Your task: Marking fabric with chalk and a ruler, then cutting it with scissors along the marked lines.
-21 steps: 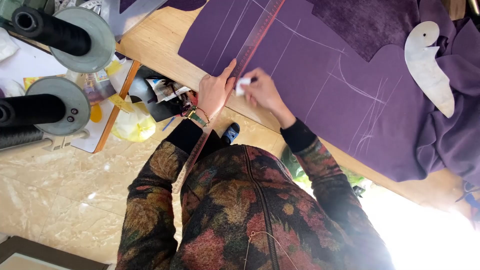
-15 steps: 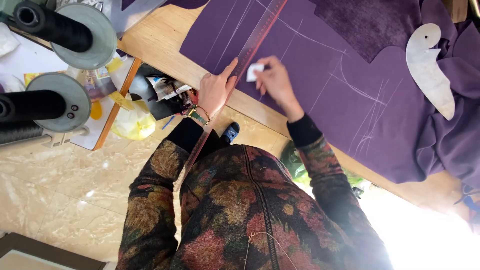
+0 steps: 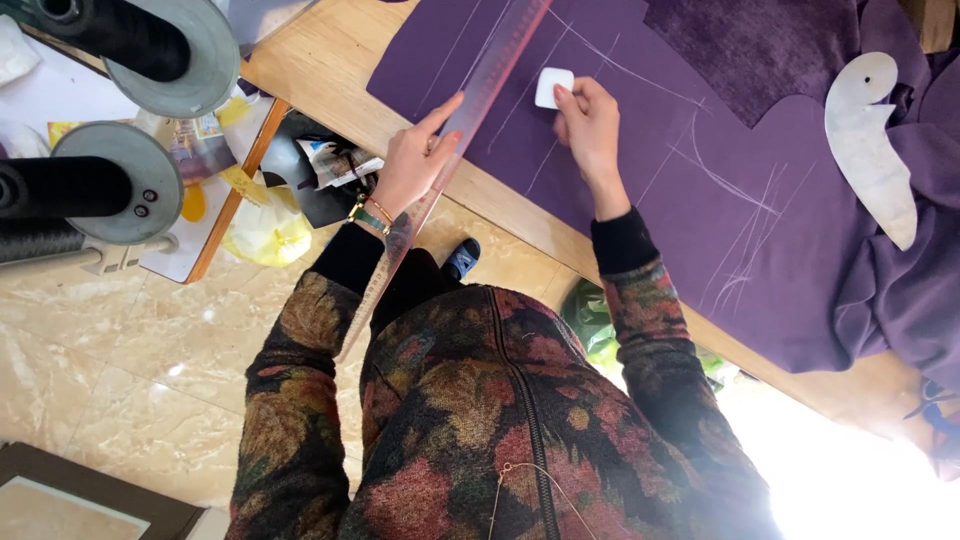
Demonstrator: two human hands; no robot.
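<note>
The left hand (image 3: pixel 415 160) lay flat, fingers spread and pressing, on the long translucent reddish ruler (image 3: pixel 470 120), pinning it to the purple fabric panel (image 3: pixel 640 140). The ruler's long axis ran diagonally, from the person's waist up and away past the fingertips. The right hand (image 3: pixel 590 125) pinched the small white square of tailor's chalk (image 3: pixel 553 87) at its fingertips, just to the right of the ruler's edge. A white curved template (image 3: pixel 870 140) lay well apart, further right
</note>
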